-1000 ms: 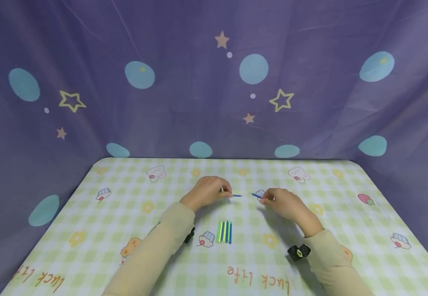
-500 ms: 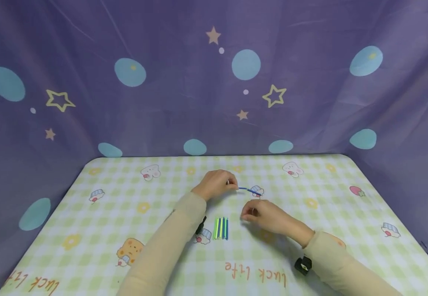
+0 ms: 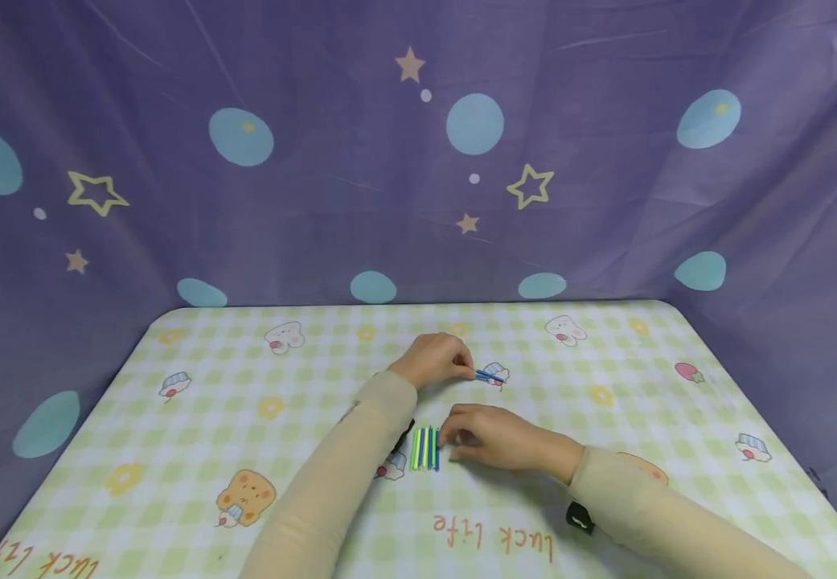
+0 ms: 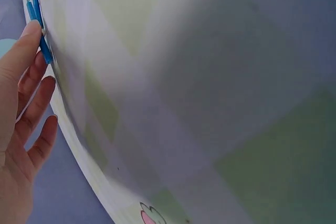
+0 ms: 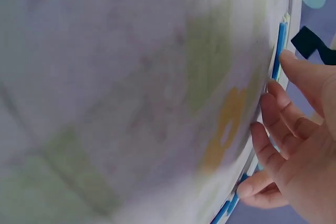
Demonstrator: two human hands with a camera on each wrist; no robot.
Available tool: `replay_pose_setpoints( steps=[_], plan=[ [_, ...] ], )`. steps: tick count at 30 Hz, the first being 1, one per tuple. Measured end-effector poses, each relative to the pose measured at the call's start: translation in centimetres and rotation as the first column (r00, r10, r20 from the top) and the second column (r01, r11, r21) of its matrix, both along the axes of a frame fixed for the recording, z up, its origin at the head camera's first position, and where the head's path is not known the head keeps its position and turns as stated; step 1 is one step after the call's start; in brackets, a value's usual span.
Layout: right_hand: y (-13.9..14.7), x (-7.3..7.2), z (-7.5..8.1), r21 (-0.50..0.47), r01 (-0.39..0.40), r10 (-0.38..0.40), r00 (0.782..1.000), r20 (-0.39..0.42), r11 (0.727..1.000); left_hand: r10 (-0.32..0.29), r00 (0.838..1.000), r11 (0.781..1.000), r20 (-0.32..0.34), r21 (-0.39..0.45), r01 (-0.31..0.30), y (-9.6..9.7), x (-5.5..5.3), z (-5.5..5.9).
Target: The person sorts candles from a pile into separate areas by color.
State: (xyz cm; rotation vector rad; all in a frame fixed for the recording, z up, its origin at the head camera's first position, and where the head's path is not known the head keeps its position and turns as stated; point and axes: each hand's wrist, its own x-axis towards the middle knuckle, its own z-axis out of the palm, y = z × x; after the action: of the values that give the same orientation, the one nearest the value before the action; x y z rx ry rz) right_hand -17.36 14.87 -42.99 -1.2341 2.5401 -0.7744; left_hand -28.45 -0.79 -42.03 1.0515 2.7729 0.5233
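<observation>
In the head view my left hand (image 3: 434,359) is at the back middle of the table, thumb and fingertips pinching the end of a thin blue stick. Two blue sticks (image 3: 491,376) lie nearly side by side there, pointing right; the left wrist view shows the blue sticks (image 4: 37,3) at my thumb and index finger. Closer to me is a row of several thin sticks (image 3: 424,449) in green, yellow-green and blue. At its right side my right hand (image 3: 499,438) has loosely bent fingers, with the fingertips right by the outermost blue stick (image 5: 279,51).
A green-and-white checked cloth (image 3: 331,515) with printed cartoons covers the table. Behind it hangs a purple curtain (image 3: 302,217) with stars and ovals. A black wrist strap piece (image 3: 580,517) hangs under the right sleeve.
The right hand has released its blue stick beside the left hand's one, then come down to the row of sticks. The two blue sticks now lie closer alongside each other. The head view has shifted slightly.
</observation>
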Motion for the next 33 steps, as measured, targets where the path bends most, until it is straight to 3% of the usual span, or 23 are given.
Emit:
replay_pose_setpoints(
  steps=[6,14,23,33],
  plan=[
    [-0.6,-0.2,-0.1,0.053,-0.031,0.033,0.998,-0.047,0.998,0.008,1.0,1.0,-0.015,-0.003,-0.008,0.3,-0.2,0.0],
    [-0.6,-0.1,0.0,0.048,-0.037,0.04,0.998,-0.057,0.998,-0.029,0.999,1.0,-0.014,-0.001,0.029,0.7,-0.5,-0.3],
    [-0.7,-0.3,0.0,0.046,-0.035,0.037,0.998,-0.048,0.998,-0.005,1.0,0.999,-0.027,-0.041,0.004,1.3,-0.8,-0.3],
    [-0.8,-0.5,0.0,0.074,-0.034,0.038,0.998,-0.052,0.997,0.014,1.0,1.0,0.019,-0.001,-0.014,0.6,-0.7,0.0]
  ],
)
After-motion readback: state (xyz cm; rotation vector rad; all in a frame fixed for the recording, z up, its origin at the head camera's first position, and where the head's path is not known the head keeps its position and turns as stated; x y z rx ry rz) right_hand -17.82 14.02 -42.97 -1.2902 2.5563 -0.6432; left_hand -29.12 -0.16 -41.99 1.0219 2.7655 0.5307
